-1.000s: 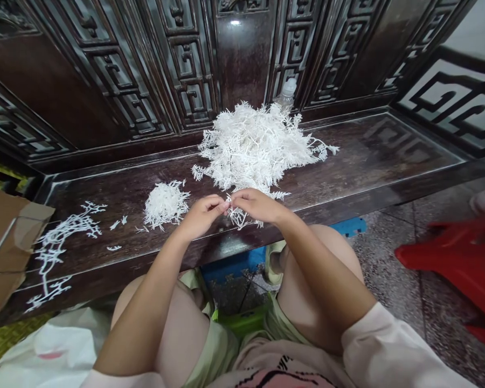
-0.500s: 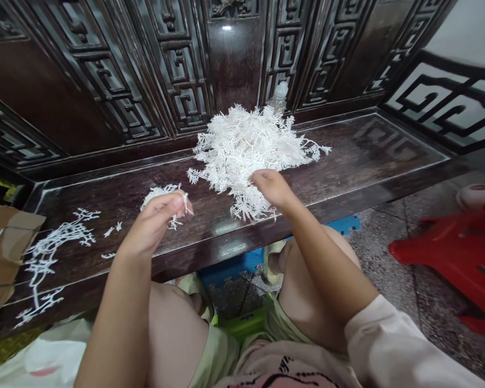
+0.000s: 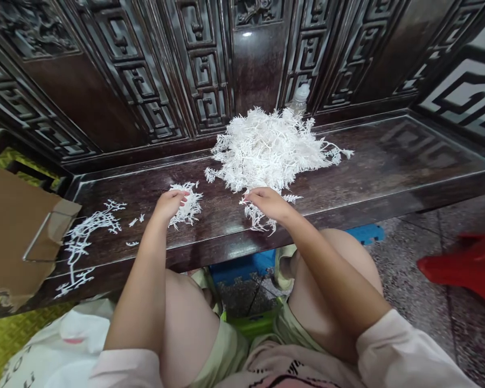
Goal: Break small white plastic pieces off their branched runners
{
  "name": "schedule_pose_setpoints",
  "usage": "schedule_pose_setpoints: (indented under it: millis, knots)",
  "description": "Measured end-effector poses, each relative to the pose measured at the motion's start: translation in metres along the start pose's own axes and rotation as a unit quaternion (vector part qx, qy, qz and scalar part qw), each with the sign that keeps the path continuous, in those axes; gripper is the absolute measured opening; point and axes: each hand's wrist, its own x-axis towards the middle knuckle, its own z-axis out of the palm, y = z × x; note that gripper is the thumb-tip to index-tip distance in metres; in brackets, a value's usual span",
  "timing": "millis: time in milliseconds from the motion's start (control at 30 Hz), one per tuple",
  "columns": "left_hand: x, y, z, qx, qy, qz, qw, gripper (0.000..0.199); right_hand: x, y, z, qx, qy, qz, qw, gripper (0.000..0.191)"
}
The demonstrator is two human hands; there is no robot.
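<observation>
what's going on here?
A seated person is handling white, branching pieces on a dark wooden bench. The left hand is at the small white pile; whether it holds anything is unclear. The right hand has its fingers at white sprigs in front of the large white pile. More white branches lie beside the cardboard, and a clear bottle stands behind the large pile.

Dark, glossy polished wood makes up the table (image 3: 372, 172); the white sprigs (image 3: 267, 151) look like matt plastic, the box (image 3: 20, 226) dull brown cardboard.
</observation>
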Motion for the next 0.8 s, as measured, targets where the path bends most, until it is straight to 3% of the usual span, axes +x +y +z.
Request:
schedule_pose_setpoints:
  millis: [233, 367, 433, 500, 567, 667, 733, 800]
  knots:
    - [0.007, -0.006, 0.002, 0.075, 0.051, -0.026, 0.996, 0.036, 0.002, 0.003, -0.001, 0.058, 0.0, 0.016, 0.998, 0.027]
    - [0.014, -0.015, 0.002, 0.15, 0.117, -0.025, 0.982, 0.051, -0.002, -0.006, -0.006, 0.178, -0.024, 0.013, 0.984, 0.02]
    - [0.013, -0.012, 0.007, 0.148, 0.118, -0.011, 0.982, 0.053, -0.005, -0.013, -0.01, 0.251, -0.053, 0.007, 0.967, 0.018]
    - [0.004, -0.001, 0.018, 0.103, 0.055, 0.017, 0.993, 0.05, -0.008, -0.018, -0.014, 0.319, -0.09, -0.001, 0.943, 0.018]
    - [-0.01, 0.015, 0.033, 0.031, -0.063, 0.063, 0.996, 0.046, -0.011, -0.021, -0.017, 0.378, -0.119, -0.005, 0.918, 0.018]
    - [-0.035, 0.038, 0.062, -0.069, -0.233, 0.129, 0.962, 0.046, -0.013, -0.023, -0.02, 0.436, -0.144, 0.001, 0.889, 0.018]
    - [-0.049, 0.048, 0.081, -0.113, -0.281, 0.144, 0.942, 0.051, -0.015, -0.024, -0.023, 0.456, -0.152, 0.008, 0.877, 0.019]
    - [-0.058, 0.053, 0.097, -0.148, -0.284, 0.146, 0.936, 0.054, -0.016, -0.024, -0.026, 0.47, -0.152, 0.007, 0.87, 0.018]
